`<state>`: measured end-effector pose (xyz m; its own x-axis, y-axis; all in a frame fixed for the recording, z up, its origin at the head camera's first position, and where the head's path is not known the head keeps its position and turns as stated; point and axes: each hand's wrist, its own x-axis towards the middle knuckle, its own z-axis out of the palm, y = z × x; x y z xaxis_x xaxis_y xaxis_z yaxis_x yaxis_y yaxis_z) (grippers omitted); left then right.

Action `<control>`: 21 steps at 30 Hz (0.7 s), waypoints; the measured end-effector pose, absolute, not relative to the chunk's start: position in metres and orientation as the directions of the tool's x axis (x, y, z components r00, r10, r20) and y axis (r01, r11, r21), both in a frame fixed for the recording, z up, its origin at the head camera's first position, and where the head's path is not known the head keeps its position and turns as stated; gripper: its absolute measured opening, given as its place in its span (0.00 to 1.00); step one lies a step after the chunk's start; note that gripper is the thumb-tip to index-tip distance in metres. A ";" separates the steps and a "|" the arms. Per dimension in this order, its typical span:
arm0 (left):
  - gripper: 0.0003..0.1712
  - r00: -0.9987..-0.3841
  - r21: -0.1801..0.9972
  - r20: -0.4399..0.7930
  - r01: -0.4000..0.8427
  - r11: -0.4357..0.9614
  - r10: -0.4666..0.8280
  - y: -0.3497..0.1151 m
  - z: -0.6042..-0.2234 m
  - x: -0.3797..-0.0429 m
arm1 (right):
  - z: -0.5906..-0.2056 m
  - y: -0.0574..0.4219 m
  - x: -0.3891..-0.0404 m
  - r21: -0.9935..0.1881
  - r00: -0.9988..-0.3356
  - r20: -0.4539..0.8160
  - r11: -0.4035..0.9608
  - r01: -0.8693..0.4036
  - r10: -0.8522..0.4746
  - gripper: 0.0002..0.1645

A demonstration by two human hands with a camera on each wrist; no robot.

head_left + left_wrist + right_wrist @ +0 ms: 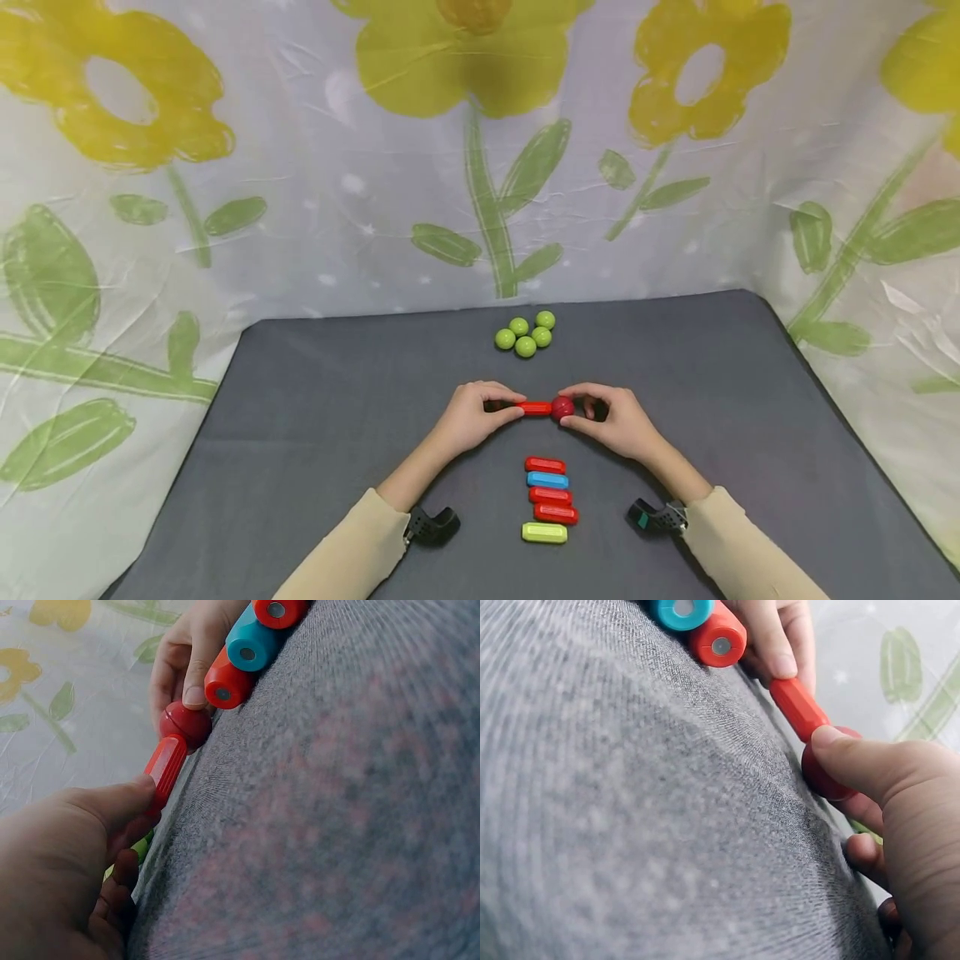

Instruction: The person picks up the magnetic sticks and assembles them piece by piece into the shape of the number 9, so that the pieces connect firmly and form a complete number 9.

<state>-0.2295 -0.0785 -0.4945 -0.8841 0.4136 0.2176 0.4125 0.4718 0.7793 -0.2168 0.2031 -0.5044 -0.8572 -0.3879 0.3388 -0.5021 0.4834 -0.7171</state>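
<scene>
Here we have a ridged red rod [536, 408], pinched sideways in the left hand [468, 417], its end meeting the glossy dark-red ball [562, 407] the right hand [621, 422] grips!

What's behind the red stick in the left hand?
Behind the red stick, farther back on the gray table, are five green balls, then a flowery sheet. I can't see the bit of table the stick itself covers.
</scene>
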 end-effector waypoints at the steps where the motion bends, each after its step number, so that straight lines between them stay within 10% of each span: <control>1: 0.10 -0.884 0.778 0.218 0.414 0.473 0.414 -0.078 -0.495 -0.229 | -0.505 0.203 -0.216 -0.709 -0.852 0.349 0.484 -0.513 -0.391 0.21; 21: 0.13 -0.962 0.866 0.162 0.246 0.435 0.222 -0.074 -0.490 -0.246 | -0.503 0.201 -0.216 -0.684 -0.832 0.381 0.483 -0.547 -0.403 0.20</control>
